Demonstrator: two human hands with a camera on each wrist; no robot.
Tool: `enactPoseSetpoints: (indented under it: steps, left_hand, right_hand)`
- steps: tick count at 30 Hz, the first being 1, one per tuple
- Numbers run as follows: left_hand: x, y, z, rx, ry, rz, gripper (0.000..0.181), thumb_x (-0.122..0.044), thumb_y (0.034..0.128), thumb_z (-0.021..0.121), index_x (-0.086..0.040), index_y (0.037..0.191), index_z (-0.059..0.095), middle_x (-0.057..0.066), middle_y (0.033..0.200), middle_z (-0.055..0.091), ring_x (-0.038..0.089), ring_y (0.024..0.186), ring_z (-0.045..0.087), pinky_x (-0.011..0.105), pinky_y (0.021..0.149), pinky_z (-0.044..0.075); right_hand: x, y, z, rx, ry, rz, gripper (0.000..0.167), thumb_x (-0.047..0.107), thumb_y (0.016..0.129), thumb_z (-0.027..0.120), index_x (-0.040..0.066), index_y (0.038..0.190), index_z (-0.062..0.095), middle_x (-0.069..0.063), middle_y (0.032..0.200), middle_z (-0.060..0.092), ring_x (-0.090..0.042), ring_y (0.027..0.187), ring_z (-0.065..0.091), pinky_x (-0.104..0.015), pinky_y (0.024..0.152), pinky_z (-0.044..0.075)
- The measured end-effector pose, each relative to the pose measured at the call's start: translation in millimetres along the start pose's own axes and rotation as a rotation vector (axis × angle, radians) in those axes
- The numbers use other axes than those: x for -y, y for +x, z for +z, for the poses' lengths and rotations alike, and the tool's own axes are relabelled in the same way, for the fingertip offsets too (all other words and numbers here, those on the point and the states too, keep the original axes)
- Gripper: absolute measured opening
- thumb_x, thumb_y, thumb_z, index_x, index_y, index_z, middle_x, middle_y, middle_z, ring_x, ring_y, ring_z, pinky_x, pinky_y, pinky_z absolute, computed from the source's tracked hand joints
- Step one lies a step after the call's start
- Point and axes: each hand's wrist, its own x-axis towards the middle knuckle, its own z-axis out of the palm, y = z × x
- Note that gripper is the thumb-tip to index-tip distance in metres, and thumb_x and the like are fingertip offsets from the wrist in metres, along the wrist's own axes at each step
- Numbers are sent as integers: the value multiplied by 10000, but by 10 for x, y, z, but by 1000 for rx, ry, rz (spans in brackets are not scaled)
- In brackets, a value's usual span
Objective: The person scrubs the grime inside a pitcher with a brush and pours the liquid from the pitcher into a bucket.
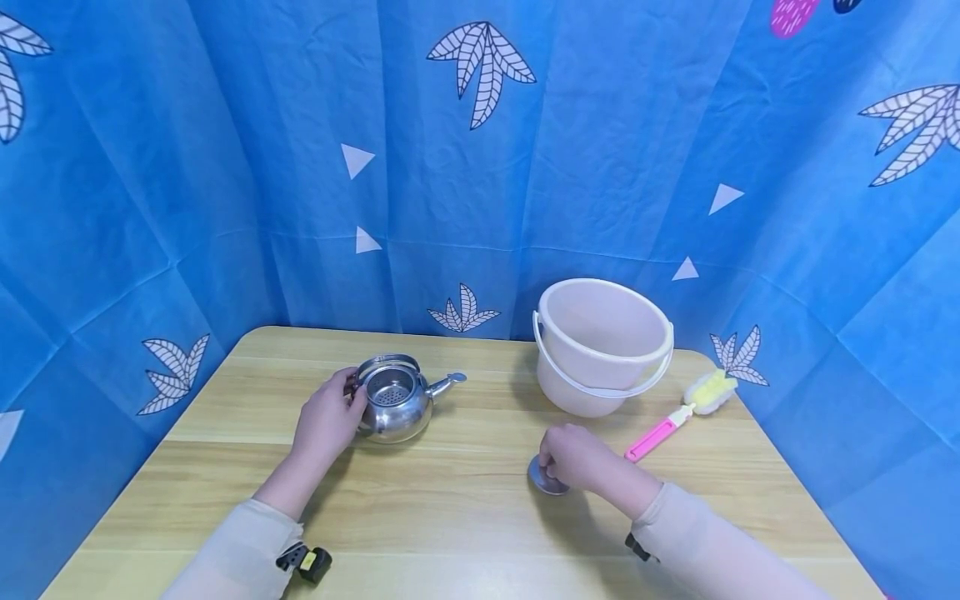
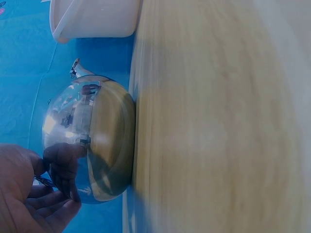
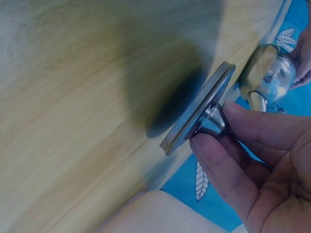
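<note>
Left of centre on the counter [image 1: 450,517], the lidless teapot [image 1: 401,422] stands, its handle side pinched by the left grip [image 1: 327,414]. The right grip [image 1: 576,457] pinches the lid [image 1: 551,486] by its smooth knob [image 3: 214,122]; a fingertip slip could drop it. Bare room separates lid and teapot; the bucket [image 1: 585,371] and brush [image 1: 681,415] crowd the right, near the far edge.
</note>
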Motion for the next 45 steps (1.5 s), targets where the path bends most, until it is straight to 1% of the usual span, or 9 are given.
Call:
enactPoseSetpoints:
  steps: [4,11,26,31,40,45]
  left_hand:
    - [-6,-7,-1,1,2,1,472,-185,1006,534,88,1389,491,306,1274,610,474,1151,600,595,964,480]
    - [6,-10,7,-2,6,-1,469,-182,1006,540,85,1389,492,301,1278,611,471,1153,601,590,964,483]
    - [-2,-19,-11,5,3,-11,472,-188,1010,530,87,1391,488,301,1279,610,469,1160,598,593,969,477]
    - [2,-18,-10,5,3,-10,473,-189,1011,529,87,1392,487,301,1281,609,470,1161,597,594,971,475]
    - [-16,-20,-15,-4,-1,-4,468,-186,1007,538,85,1386,495,294,1274,617,469,1153,601,592,961,480]
    - [-21,-12,-11,-3,1,-6,471,-187,1006,536,79,1392,494,293,1281,613,469,1163,595,592,973,475]
  right_hand:
    - [-19,-7,12,0,-9,-13,146,-40,739,791,101,769,766,-5,830,715,-235,814,671,-371,759,586]
    - [-32,-26,12,-2,-14,-41,153,-64,718,793,81,757,760,-22,806,707,-248,803,664,-386,753,582]
    - [-31,-31,33,-10,-31,-67,161,-71,700,787,73,761,746,-25,814,690,-242,799,646,-376,758,573]
    - [-26,-30,44,-8,-37,-69,172,-78,685,784,77,744,739,-10,800,678,-224,786,635,-366,756,569]
    - [-34,-21,65,6,-35,-40,181,-75,673,788,84,745,739,6,797,671,-210,776,622,-365,743,559]
    - [-28,-26,56,2,-41,-47,184,-82,668,784,79,741,734,8,788,666,-210,770,619,-363,740,556]
